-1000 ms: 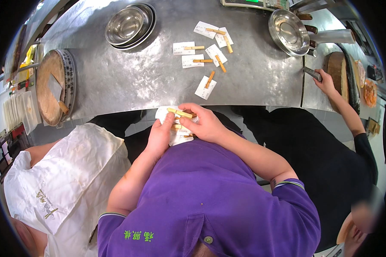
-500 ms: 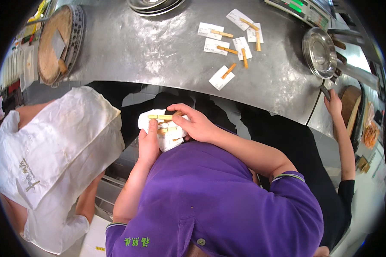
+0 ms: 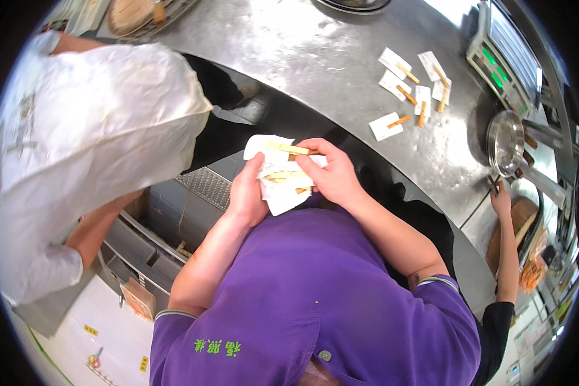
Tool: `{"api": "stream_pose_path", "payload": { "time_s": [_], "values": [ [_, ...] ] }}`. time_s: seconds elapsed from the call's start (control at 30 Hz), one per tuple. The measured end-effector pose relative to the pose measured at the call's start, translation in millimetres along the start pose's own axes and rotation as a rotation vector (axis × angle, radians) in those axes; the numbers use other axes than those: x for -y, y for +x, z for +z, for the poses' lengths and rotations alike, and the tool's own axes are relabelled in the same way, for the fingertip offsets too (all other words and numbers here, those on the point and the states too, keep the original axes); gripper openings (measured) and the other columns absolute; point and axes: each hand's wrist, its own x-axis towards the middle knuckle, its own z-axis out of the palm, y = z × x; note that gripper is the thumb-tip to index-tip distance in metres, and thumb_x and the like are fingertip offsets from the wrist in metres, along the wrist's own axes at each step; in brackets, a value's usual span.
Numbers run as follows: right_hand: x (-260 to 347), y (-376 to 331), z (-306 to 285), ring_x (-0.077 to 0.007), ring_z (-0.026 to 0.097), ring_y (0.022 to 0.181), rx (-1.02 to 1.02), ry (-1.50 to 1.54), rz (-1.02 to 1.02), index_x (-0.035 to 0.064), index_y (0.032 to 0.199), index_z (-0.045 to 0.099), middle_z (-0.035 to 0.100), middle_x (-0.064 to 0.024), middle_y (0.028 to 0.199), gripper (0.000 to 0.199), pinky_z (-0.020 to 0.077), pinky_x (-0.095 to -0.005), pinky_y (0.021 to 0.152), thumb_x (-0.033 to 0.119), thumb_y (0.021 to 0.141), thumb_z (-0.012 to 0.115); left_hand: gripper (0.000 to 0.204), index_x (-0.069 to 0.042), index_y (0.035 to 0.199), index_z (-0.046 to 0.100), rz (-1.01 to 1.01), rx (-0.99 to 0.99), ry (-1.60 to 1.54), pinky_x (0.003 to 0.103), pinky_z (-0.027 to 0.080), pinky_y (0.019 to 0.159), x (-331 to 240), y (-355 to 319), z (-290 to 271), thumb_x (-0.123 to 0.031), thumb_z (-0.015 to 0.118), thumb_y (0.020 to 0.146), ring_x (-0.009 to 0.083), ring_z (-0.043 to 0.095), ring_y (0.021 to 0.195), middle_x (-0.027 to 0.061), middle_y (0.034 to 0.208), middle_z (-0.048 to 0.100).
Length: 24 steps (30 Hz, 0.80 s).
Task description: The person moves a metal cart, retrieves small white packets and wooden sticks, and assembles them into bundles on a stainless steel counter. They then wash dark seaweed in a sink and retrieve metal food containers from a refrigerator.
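In front of my chest I hold a bunch of white paper slips (image 3: 286, 201) with several wooden clothespins among them. My left hand (image 3: 245, 193) is closed on the left side of the bunch, its thumb lying over the paper. My right hand (image 3: 334, 175) pinches the right end of a pale clothespin (image 3: 288, 148) at the top of the bunch. Other clothespins lie across the slips lower down, partly covered by paper and fingers. On the steel table (image 3: 283, 48) beyond, several more slips with clothespins (image 3: 390, 125) are spread out.
A scale (image 3: 498, 67) with a green display stands at the table's right, near stacked metal bowls (image 3: 505, 143). Another person's hand (image 3: 501, 201) holds a handle there. A person in a white garment (image 3: 103, 109) bends close at my left. A round chopping board (image 3: 132, 16) is far left.
My view has swung left, so the table now runs slantwise. The bunch of slips is spread wider between my hands, and my right hand still pinches a clothespin.
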Motion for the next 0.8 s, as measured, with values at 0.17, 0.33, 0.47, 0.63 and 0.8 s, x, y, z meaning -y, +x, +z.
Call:
{"api": "stream_pose_path", "payload": {
  "time_s": [0.17,0.33,0.47,0.63,0.8],
  "values": [
    [-10,-13,26,-0.0049,0.060,0.074,0.050,-0.022,-0.085,0.0044,0.115,0.061,0.065,-0.0018,0.098,0.024,0.0476,-0.0202,0.054,0.017,0.095,0.065,0.054,0.005,0.139,0.040,0.042,0.160,-0.040,0.045,0.044,0.106,4,-24,-43,-0.037,0.037,0.104,0.0308,0.056,0.123,0.0181,0.135,0.054],
    [-21,-35,59,-0.0049,0.060,0.080,0.033,-0.131,-0.237,0.0039,0.114,0.062,0.065,-0.0024,0.099,0.023,0.0491,-0.0201,0.058,0.017,0.095,0.065,0.052,0.001,0.142,0.038,0.116,0.270,-0.078,0.042,0.047,0.104,5,-56,-74,-0.034,0.044,0.103,0.0277,0.057,0.122,0.0155,0.134,0.055],
    [-19,-52,81,-0.0069,0.061,0.086,0.015,-0.166,-0.266,0.0024,0.113,0.062,0.066,-0.0038,0.100,0.024,0.0507,-0.0226,0.069,0.017,0.095,0.066,0.050,-0.002,0.143,0.036,0.272,0.303,0.083,0.040,0.049,0.102,13,-82,-100,-0.018,0.048,0.098,0.0254,0.057,0.122,0.0144,0.133,0.055],
    [-33,-61,99,-0.0093,0.061,0.092,0.037,-0.139,-0.363,-0.0007,0.112,0.062,0.066,-0.0044,0.100,0.026,0.0504,-0.0256,0.081,0.016,0.094,0.066,0.050,0.000,0.142,0.037,0.225,0.390,-0.021,0.043,0.047,0.105,12,-109,-117,-0.013,0.043,0.094,0.0287,0.056,0.124,0.0164,0.136,0.053],
    [-27,-57,113,-0.0087,0.060,0.090,0.068,-0.110,-0.337,-0.0011,0.111,0.062,0.066,-0.0041,0.100,0.022,0.0500,-0.0248,0.080,0.014,0.094,0.064,0.054,0.004,0.142,0.040,0.107,0.516,-0.273,0.047,0.039,0.110,5,-107,-136,-0.023,0.038,0.095,0.0337,0.052,0.128,0.0177,0.140,0.052]
  ]
}}
